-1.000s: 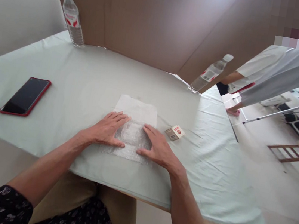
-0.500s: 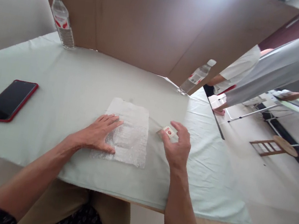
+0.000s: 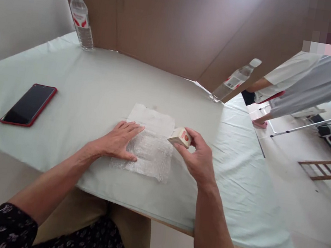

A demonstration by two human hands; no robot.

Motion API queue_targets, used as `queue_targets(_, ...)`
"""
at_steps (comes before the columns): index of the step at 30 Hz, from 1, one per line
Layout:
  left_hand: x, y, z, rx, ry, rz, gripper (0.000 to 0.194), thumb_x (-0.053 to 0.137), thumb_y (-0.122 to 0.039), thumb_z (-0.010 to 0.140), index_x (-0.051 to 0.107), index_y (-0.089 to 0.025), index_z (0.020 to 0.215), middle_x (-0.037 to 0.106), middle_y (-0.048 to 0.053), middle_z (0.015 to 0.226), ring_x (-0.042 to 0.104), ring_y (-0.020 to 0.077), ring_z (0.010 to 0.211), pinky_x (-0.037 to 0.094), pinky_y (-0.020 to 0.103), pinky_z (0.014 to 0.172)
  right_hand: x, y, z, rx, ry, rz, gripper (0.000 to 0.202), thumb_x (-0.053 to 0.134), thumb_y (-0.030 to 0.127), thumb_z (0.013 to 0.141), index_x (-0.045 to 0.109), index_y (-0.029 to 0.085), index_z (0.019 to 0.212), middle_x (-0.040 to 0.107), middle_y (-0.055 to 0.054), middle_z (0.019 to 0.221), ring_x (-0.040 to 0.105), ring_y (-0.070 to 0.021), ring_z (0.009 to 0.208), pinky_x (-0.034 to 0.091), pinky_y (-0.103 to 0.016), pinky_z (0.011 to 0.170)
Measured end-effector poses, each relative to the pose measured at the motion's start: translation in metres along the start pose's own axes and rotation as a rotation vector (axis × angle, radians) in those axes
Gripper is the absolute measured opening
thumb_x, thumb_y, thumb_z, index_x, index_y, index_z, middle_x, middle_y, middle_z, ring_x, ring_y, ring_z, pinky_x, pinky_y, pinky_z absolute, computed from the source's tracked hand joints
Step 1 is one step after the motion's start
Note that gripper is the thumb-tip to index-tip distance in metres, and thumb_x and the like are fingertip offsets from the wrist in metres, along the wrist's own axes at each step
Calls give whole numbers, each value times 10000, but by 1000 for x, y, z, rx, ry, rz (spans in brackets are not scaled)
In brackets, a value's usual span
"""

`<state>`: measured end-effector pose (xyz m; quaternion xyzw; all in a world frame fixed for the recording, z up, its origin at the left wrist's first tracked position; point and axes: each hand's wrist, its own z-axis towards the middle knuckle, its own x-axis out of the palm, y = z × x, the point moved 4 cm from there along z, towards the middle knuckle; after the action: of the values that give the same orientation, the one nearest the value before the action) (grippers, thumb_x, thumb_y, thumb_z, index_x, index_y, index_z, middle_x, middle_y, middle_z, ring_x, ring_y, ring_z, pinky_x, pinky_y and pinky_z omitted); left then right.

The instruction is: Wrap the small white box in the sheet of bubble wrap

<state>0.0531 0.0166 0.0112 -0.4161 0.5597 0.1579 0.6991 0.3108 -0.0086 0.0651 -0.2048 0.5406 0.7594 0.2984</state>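
Pinching a small cream cardboard box [image 3: 180,136] in my right hand [image 3: 198,156], with my left hand [image 3: 120,140] spread wide.

From my remote view, the box sits tilted between right thumb and fingers, by the right edge of the clear, rectangular bubble-wrap sheet [image 3: 153,151]; I cannot tell whether they touch. My left hand lies over the sheet's left side. Well left of that hand I see a black-screened phone in a red case [image 3: 29,105].
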Motion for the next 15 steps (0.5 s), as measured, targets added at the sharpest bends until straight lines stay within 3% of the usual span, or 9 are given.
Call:
queue_targets(4,-1,-2,1,-17,18,-4,1060,717,-632,715,232,-194,1550,352,171,1580,278,386,1477,173,535,1206,40,35,1,-211,218,15,463,684,269,810,598,244,1264,684,-78,1224,647,-236,1086,505,-400,962)
queue_targets(8,-1,-1,1,-14,15,-6,1058,709,-636,716,216,-215,1552,349,155,1585,280,380,1474,172,537,1203,77,24,-5,-229,364,-72,496,655,214,806,577,237,1295,668,-101,1260,621,-278,1158,479,-468,999)
queue_targets(12,-1,0,1,-20,26,-8,1045,714,-623,714,236,-206,1544,344,156,1587,272,376,1479,169,522,1208,81,10,-9,-178,341,-19,588,651,243,817,500,231,1385,611,-115,1354,592,-274,1222,473,-454,1026)
queue_targets(15,-2,0,1,-20,35,-24,1051,719,-629,708,251,-187,1539,338,173,1587,252,387,1486,156,530,1211,79,9,-10,-162,314,23,538,657,263,821,534,234,1345,640,-102,1311,615,-261,1185,489,-434,1008)
